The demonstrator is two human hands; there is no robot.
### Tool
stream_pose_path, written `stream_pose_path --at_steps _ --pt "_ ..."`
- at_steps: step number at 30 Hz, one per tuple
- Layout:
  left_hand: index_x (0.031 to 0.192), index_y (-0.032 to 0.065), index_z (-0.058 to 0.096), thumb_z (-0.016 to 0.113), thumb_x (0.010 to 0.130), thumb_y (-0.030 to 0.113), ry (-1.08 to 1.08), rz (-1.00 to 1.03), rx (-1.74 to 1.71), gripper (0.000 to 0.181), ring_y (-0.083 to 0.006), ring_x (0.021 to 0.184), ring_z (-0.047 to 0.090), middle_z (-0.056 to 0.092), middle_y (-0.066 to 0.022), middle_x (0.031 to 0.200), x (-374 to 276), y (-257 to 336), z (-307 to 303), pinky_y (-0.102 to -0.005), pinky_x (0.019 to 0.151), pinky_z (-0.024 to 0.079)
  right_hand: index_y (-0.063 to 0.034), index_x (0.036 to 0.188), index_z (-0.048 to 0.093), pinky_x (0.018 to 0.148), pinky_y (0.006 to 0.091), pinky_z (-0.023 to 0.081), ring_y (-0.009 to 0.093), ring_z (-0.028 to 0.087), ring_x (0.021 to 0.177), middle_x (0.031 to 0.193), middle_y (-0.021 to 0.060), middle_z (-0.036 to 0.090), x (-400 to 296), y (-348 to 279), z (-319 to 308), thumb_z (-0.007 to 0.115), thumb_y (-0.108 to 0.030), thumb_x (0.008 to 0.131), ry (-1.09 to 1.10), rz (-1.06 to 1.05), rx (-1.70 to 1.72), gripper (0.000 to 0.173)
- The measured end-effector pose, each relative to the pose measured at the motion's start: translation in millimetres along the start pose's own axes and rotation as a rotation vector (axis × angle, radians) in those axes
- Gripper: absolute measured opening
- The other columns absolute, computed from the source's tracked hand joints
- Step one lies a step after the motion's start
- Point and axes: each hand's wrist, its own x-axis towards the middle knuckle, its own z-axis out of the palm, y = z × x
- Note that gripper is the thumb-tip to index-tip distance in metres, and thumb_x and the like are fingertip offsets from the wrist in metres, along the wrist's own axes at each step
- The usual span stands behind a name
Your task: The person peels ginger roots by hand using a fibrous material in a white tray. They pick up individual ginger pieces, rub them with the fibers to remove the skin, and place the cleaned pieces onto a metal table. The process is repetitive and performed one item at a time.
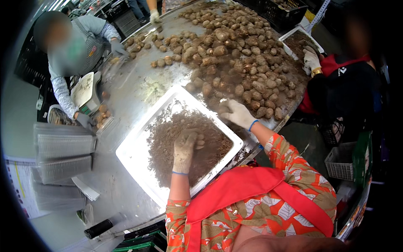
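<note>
My left hand, in a soiled pale knit glove, is inside a white foam box. Its fingers curl over a bed of brown soil and root fibres; what lies under them is hidden. Beyond the box's right side, my right hand, gloved too with a blue cuff edge, reaches to the near edge of a heap of brown taro-like tubers. Thumb and fingers bend around a brown patch there, and blur hides whether a tuber is in the grip.
A gloved co-worker stands at the left by a white scale and stacked clear plastic trays. At the right another person's gloved hand touches a second white box. The metal table carries everything.
</note>
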Motion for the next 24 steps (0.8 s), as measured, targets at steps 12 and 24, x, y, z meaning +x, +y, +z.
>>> stream_pose_path --at_steps 12,24 --pt "0.138 0.0020 0.046 0.064 0.097 0.024 -0.358 0.075 -0.325 0.050 -0.0247 0.114 0.061 0.057 -0.0113 0.129 -23 -7 27 -0.0425 0.088 0.059 -0.0025 0.134 0.055 0.088 0.0292 0.055 0.015 0.058 0.115 0.140 0.0058 0.054 -64 -81 12 0.066 -0.019 0.095 -0.374 -0.070 1.060 0.044" --pt "0.126 0.0006 0.060 0.063 0.098 0.027 -0.019 0.430 -0.200 0.038 -0.0160 0.092 0.064 0.065 -0.0057 0.114 -43 10 35 -0.0255 0.070 0.056 -0.0136 0.127 0.060 0.060 0.0209 0.041 0.003 0.060 0.092 0.110 -0.0079 0.067 -49 -114 48 0.059 -0.024 0.100 -0.435 0.131 1.710 0.029"
